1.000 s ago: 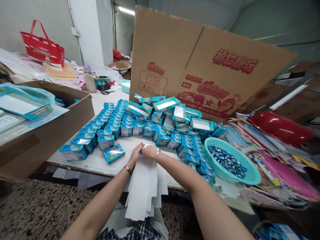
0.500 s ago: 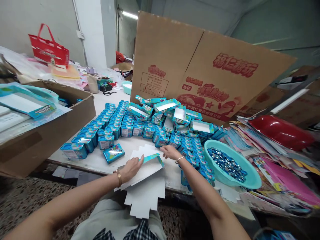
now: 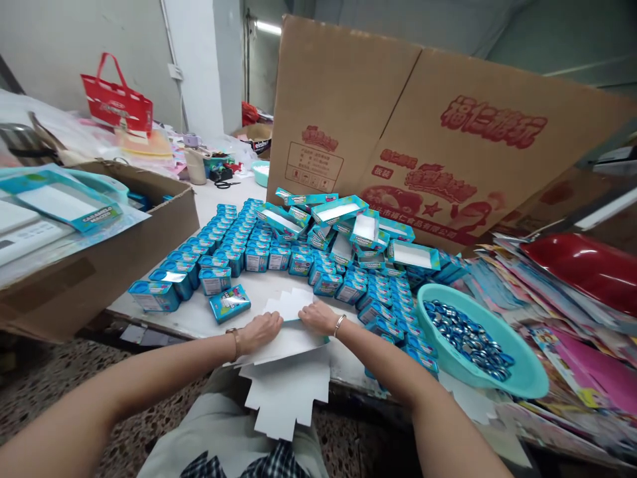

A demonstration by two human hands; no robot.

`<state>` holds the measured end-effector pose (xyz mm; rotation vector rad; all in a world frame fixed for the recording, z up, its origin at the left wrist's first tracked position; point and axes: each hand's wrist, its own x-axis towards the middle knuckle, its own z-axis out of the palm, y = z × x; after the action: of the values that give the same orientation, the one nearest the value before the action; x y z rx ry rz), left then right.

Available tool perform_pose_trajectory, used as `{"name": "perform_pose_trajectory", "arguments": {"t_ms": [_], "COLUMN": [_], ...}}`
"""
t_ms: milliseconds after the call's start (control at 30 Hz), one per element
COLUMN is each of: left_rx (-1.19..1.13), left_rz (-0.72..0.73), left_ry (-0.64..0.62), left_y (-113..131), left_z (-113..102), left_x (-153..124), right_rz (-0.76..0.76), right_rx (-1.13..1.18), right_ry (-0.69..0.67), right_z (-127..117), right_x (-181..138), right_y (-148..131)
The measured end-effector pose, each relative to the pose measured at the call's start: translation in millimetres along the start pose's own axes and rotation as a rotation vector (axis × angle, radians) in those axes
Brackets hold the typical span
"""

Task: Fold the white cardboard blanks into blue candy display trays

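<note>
Between my hands, at the table's front edge, is a partly folded cardboard tray [image 3: 293, 342], its white side up. My left hand [image 3: 265, 328] has its fingers curled on the tray's far left edge. At the same far edge, farther right, the fingers of my right hand [image 3: 317, 317] pinch the card. Flat white die-cut card blanks [image 3: 288, 392] lie under the tray and hang over the edge above my lap. A single blue tin [image 3: 229, 304] lies on its side left of my hands. Behind stand rows of blue tins [image 3: 256, 255].
Finished blue trays [image 3: 338, 210] are heaped behind the tins, against a large brown carton [image 3: 368, 106]. A turquoise basin [image 3: 527, 372] of shiny blue pieces stands at right, beside piled printed card [image 3: 497, 265]. An open cardboard box [image 3: 164, 232] is at left.
My right hand has moved left and down onto the tray's far edge, close to my left hand. The tray's raised blue far wall is now mostly covered by the hands. The view has shifted slightly.
</note>
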<state>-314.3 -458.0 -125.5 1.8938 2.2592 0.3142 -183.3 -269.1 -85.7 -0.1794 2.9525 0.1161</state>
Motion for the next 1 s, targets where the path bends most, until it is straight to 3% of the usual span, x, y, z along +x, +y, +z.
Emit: {"name": "perform_pose_trajectory", "arguments": {"t_ms": [100,233,300,400,433,467,567,633,733,833,933,1000], "left_rx": [-0.097,-0.421,-0.548,-0.779,-0.882,-0.991,-1.362,-1.483,-1.451,-1.434,-1.344,-1.175], "left_rz": [0.032,0.044,-0.017,-0.289,-0.383,-0.435,-0.350,-0.247,-0.193,-0.162,-0.149,-0.154], "left_ry": [0.028,0.135,0.318,0.775,0.865,0.874,0.659,0.522,0.353,0.203,0.159,0.202], "left_y": [1,-2,-2,3,7,11,23,24,14,2,-7,-8], "left_z": [-2,-37,-58,-71,-70,-65,-47,-39,-36,-34,-27,-20], "left_x": [4,2,-7,-26,-31,-34,-32,-24,-12,-6,-2,0], "right_rz": [0.055,0.068,0.112,0.212,0.226,0.232,0.261,0.350,0.516,0.596,0.652,0.706], "right_rx": [0.086,0.440,0.566,0.738,0.831,0.937,1.229,1.348,1.342,1.289,1.242,1.196], "right_ry": [-0.004,0.052,0.088,0.238,0.328,0.424,0.622,0.711,0.872,0.923,0.932,0.968], "right_z": [-7,-16,-20,-23,-24,-23,-17,-7,9,22,31,36], "right_x": [7,26,31,28,26,24,25,28,33,36,41,46], "right_y": [-12,-36,-38,-32,-30,-30,-38,-47,-56,-58,-59,-62]}}
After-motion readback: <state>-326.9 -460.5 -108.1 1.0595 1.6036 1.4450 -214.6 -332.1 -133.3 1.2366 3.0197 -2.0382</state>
